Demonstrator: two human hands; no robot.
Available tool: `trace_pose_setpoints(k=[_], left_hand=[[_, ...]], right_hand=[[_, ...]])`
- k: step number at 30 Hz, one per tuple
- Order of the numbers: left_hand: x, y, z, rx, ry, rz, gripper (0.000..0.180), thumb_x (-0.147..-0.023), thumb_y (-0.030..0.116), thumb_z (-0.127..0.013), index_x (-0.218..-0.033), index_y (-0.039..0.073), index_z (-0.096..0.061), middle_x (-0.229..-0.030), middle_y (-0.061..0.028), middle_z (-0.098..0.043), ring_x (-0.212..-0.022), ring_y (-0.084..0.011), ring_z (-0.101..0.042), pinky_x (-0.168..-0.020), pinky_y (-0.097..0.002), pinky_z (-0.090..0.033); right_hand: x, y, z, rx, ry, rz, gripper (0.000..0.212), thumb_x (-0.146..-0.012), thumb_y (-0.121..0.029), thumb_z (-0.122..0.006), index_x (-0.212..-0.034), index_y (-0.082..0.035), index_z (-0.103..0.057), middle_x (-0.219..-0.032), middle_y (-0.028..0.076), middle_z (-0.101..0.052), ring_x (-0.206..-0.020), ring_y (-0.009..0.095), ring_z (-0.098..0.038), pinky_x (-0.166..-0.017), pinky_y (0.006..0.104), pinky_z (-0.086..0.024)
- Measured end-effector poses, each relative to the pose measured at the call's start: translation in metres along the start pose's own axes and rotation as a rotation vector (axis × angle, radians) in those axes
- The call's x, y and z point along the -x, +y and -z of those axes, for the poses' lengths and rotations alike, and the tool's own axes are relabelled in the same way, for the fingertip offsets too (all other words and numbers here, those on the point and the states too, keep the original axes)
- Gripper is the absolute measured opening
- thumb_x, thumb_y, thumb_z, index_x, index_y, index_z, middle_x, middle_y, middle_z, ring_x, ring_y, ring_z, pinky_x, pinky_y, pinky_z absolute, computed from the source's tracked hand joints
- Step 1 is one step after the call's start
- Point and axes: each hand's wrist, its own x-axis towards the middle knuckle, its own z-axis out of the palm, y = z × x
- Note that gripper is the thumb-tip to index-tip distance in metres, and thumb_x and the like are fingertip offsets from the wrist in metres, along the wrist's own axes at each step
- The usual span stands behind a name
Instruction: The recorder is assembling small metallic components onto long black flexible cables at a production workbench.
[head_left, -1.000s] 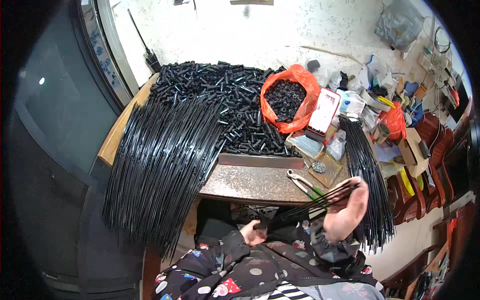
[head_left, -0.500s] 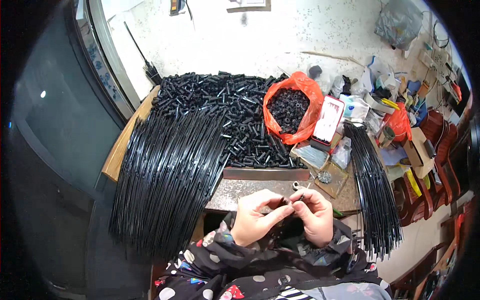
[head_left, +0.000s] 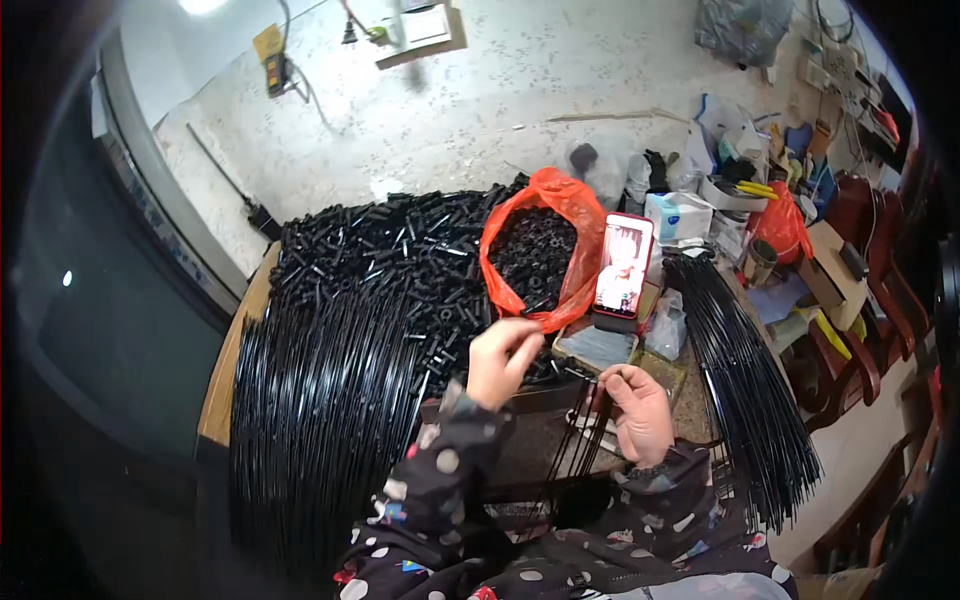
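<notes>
My right hand (head_left: 642,412) pinches several thin black cables (head_left: 578,440) near their upper ends, thumb pressed against the fingers. The cables hang down toward my lap, and a small shiny tip sticks out to the left of the fingertips. My left hand (head_left: 503,360) is raised just below the red plastic bag (head_left: 570,180), its thumb and fingers curled together. Whether it holds a small piece I cannot make out. Inside the open bag lie many small black ring-like parts (head_left: 535,250). Black tubular pieces (head_left: 380,245) are heaped left of the bag.
Long bundles of black cables lie at the left (head_left: 310,400) and the right (head_left: 745,380) of the table. A phone (head_left: 622,265) in a red case stands beside the bag. Behind it are a tissue pack (head_left: 680,217), a tape roll and clutter. Wooden chairs (head_left: 880,270) stand at right.
My hands have come apart. The left has moved up and left toward the bag; the right stays lower, with hanging cables now visible. The view has shifted and tilted.
</notes>
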Motion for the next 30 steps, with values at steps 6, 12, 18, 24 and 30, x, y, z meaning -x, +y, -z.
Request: trace_pose_setpoints(k=[6,12,18,24,30], left_hand=[[-0.056,-0.045,-0.024,-0.594,-0.066,0.193,0.022,-0.060,0.020,-0.060,-0.072,0.003,-0.055,-0.068,-0.0123,-0.054,-0.062,-0.0237,-0.053,-0.055,-0.0301,-0.042],[-0.076,-0.047,-0.031,-0.715,-0.191,0.360,0.017,-0.054,0.016,-0.060,-0.067,0.006,-0.055,-0.065,-0.0129,-0.054,-0.064,-0.0269,-0.053,-0.059,-0.0331,-0.042],[-0.066,-0.048,0.003,0.077,-0.029,0.508,0.009,-0.062,0.005,-0.053,-0.070,0.001,-0.052,-0.057,-0.0023,-0.049,-0.051,-0.0098,-0.047,-0.047,-0.0206,-0.038],[-0.004,0.024,0.025,0.877,-0.031,0.550,0.019,-0.071,0.000,-0.043,-0.088,-0.006,-0.050,-0.080,-0.0101,-0.053,-0.062,-0.0107,-0.051,-0.055,-0.0188,-0.040],[0.045,0.054,0.013,1.408,-0.179,0.517,0.023,-0.069,0.000,-0.049,-0.091,-0.004,-0.047,-0.090,-0.0145,-0.050,-0.075,-0.0165,-0.051,-0.067,-0.0254,-0.041]], right_hand=[[0.011,0.003,-0.007,0.067,0.017,-0.039,0.011,-0.073,-0.008,-0.049,-0.080,0.001,-0.049,-0.069,0.004,-0.051,-0.063,0.011,-0.048,-0.060,0.0221,-0.040],[0.021,-0.005,-0.002,0.086,-0.004,-0.087,0.014,-0.073,-0.006,-0.048,-0.083,0.003,-0.049,-0.071,0.006,-0.051,-0.064,0.012,-0.048,-0.062,0.0229,-0.040],[0.023,-0.009,-0.004,0.063,-0.018,-0.110,0.013,-0.073,-0.006,-0.047,-0.084,0.002,-0.049,-0.073,0.005,-0.051,-0.066,0.011,-0.048,-0.062,0.0226,-0.040],[0.024,-0.011,-0.006,0.071,0.082,-0.141,0.012,-0.075,-0.007,-0.045,-0.084,0.000,-0.048,-0.073,0.003,-0.050,-0.066,0.010,-0.048,-0.063,0.0224,-0.039],[0.032,-0.006,-0.034,0.022,-0.139,-0.111,0.012,-0.073,-0.005,-0.047,-0.084,0.000,-0.044,-0.077,0.006,-0.050,-0.067,0.012,-0.048,-0.064,0.0236,-0.040]])
